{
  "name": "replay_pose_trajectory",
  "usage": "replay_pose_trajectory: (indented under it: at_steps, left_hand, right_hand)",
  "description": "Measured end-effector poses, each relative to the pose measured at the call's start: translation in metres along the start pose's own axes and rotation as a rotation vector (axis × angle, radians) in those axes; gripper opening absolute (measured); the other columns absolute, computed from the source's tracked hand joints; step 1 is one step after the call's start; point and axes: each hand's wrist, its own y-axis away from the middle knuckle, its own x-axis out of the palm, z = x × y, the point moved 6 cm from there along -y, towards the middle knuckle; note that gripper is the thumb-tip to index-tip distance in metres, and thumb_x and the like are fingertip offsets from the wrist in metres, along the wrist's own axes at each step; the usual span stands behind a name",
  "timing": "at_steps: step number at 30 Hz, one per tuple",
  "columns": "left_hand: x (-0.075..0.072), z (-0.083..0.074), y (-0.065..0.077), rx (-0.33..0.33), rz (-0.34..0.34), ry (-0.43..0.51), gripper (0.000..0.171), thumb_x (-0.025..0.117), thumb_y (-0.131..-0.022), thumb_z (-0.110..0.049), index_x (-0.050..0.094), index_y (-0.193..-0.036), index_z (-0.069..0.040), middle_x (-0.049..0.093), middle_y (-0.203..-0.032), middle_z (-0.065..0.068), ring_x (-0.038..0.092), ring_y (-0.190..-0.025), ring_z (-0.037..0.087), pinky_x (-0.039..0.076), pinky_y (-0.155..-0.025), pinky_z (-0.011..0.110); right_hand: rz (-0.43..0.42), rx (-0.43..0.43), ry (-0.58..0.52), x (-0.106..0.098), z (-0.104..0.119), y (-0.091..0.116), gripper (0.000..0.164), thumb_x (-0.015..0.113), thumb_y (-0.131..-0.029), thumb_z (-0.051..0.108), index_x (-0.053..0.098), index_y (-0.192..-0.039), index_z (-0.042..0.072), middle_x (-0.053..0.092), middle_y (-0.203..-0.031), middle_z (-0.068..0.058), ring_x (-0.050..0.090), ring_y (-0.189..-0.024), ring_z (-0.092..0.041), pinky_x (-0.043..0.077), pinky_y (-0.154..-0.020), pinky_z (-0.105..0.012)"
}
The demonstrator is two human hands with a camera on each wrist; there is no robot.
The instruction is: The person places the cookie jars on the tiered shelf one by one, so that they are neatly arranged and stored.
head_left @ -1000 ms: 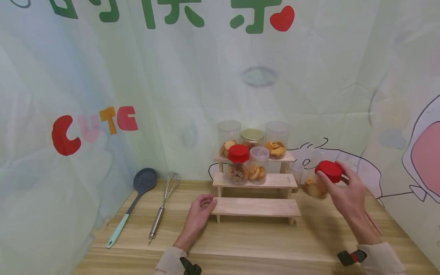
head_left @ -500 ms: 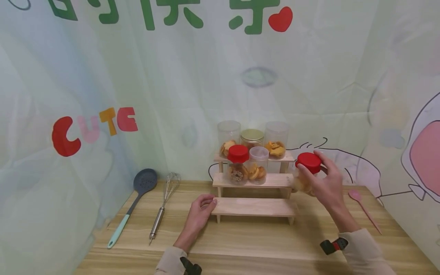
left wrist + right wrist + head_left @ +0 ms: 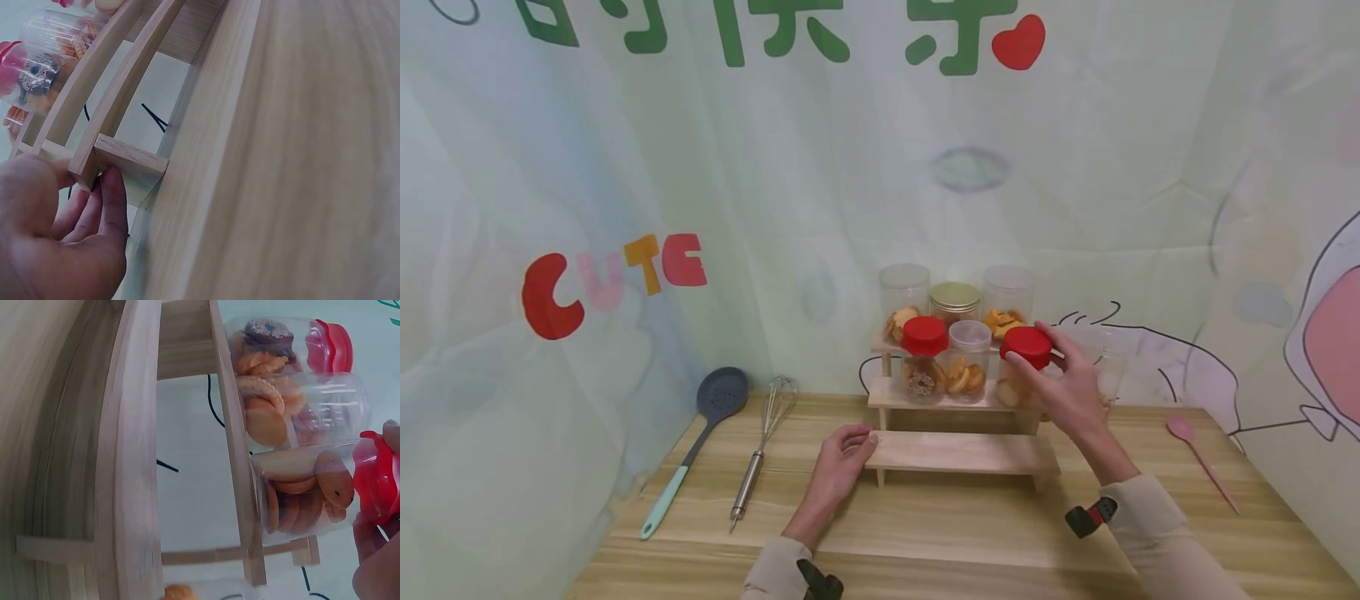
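Holding by the lid, in the curled fingers of the right hand [image 3: 1067, 390], a red-lidded jar [image 3: 312, 490] of round biscuits [image 3: 290, 503]; nearly upright, long axis close to vertical, lid uppermost, at the right end of the middle tier [image 3: 886, 396] of a wooden stand [image 3: 134, 456]; to its left, counting one small clear jar [image 3: 967, 375] and a second red-lidded jar [image 3: 923, 360], both with biscuits inside; above, three more: a left clear jar [image 3: 904, 298] and a right clear jar [image 3: 1009, 296], biscuits in each, either side of a gold-lidded jar [image 3: 955, 300]; pinching the lowest tier [image 3: 958, 450] with the fingers of the left hand [image 3: 841, 457]; on the desk [image 3: 970, 525], one skimmer [image 3: 722, 393], one whisk [image 3: 747, 485], one pink spoon [image 3: 1182, 429].
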Motion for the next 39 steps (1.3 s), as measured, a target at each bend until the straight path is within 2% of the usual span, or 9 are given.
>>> replay_pose_trajectory:
  at_steps: [2,5,8,10,14,25,33,37,39]
  left_hand:
    - [0.0,-0.001,0.001,-0.002,0.0,-0.005,0.04,0.069,-0.107,-0.017,0.064,-0.136,0.01,0.072,-0.132,0.026,0.071,-0.125,0.037,0.056,-0.096,0.023]
    - [-0.001,-0.001,0.001,-0.008,-0.002,-0.006,0.039,0.069,-0.107,-0.018,0.064,-0.136,0.008,0.072,-0.132,0.025,0.071,-0.124,0.036,0.056,-0.095,0.022]
    - [0.0,-0.002,0.002,0.0,0.0,-0.005,0.039,0.069,-0.107,-0.018,0.065,-0.135,0.008,0.072,-0.132,0.026,0.071,-0.124,0.036,0.056,-0.094,0.022]
    - [0.0,-0.003,0.002,0.004,0.001,0.0,0.039,0.069,-0.107,-0.017,0.065,-0.135,0.009,0.072,-0.131,0.026,0.071,-0.124,0.036,0.056,-0.094,0.021]
    - [0.0,-0.003,0.001,0.009,-0.003,0.006,0.038,0.069,-0.107,-0.017,0.065,-0.135,0.009,0.072,-0.131,0.027,0.072,-0.123,0.036,0.056,-0.093,0.02]
    - [-0.001,0.0,0.001,0.001,-0.001,-0.032,0.039,0.069,-0.107,-0.019,0.065,-0.136,0.008,0.072,-0.132,0.026,0.072,-0.122,0.032,0.058,-0.097,0.028]
    - [-0.001,0.0,0.002,-0.012,0.007,-0.012,0.041,0.069,-0.107,-0.02,0.064,-0.137,0.007,0.072,-0.133,0.026,0.071,-0.125,0.036,0.059,-0.102,0.036]
    - [-0.001,-0.001,0.0,0.008,0.008,-0.011,0.043,0.069,-0.107,-0.019,0.063,-0.137,0.01,0.072,-0.132,0.026,0.071,-0.123,0.036,0.059,-0.097,0.028]
    - [0.0,-0.001,0.0,0.014,0.007,-0.001,0.042,0.07,-0.106,-0.018,0.062,-0.136,0.011,0.072,-0.131,0.027,0.071,-0.122,0.035,0.057,-0.093,0.021]
  right_hand:
    - [0.009,0.008,0.001,0.006,0.002,-0.002,0.075,0.082,-0.098,0.04,0.051,-0.161,0.014,0.057,-0.159,-0.013,0.057,-0.142,-0.035,0.05,-0.1,-0.009]
    - [0.009,0.015,0.007,0.013,0.003,-0.004,0.074,0.082,-0.098,0.041,0.052,-0.16,0.014,0.059,-0.157,-0.013,0.057,-0.142,-0.033,0.057,-0.109,-0.031]
    - [0.002,0.012,0.016,0.017,0.004,-0.006,0.074,0.081,-0.098,0.041,0.052,-0.16,0.013,0.059,-0.156,-0.014,0.057,-0.141,-0.035,0.055,-0.114,-0.054]
    - [-0.005,0.01,0.013,0.018,0.004,-0.007,0.074,0.082,-0.098,0.04,0.052,-0.159,0.011,0.059,-0.156,-0.016,0.057,-0.141,-0.036,0.054,-0.113,-0.06]
    - [-0.01,0.004,0.01,0.021,0.003,-0.009,0.074,0.081,-0.098,0.042,0.052,-0.159,0.011,0.059,-0.156,-0.016,0.056,-0.142,-0.037,0.053,-0.114,-0.059]
    - [-0.003,-0.003,-0.01,0.023,-0.002,-0.012,0.075,0.081,-0.098,0.043,0.05,-0.16,0.013,0.058,-0.157,-0.015,0.054,-0.145,-0.036,0.051,-0.117,-0.06]
    - [0.043,-0.041,0.061,0.022,-0.005,-0.008,0.086,0.083,-0.097,0.037,0.04,-0.165,0.007,0.052,-0.164,-0.02,0.051,-0.149,-0.042,0.047,-0.118,-0.064]
    - [0.029,-0.061,0.083,0.011,-0.014,-0.003,0.083,0.08,-0.1,0.039,0.039,-0.165,0.008,0.052,-0.164,-0.018,0.051,-0.15,-0.039,0.046,-0.119,-0.063]
    - [0.013,-0.07,0.112,0.001,-0.019,-0.002,0.076,0.076,-0.102,0.039,0.042,-0.164,0.009,0.054,-0.162,-0.016,0.053,-0.148,-0.037,0.049,-0.12,-0.056]
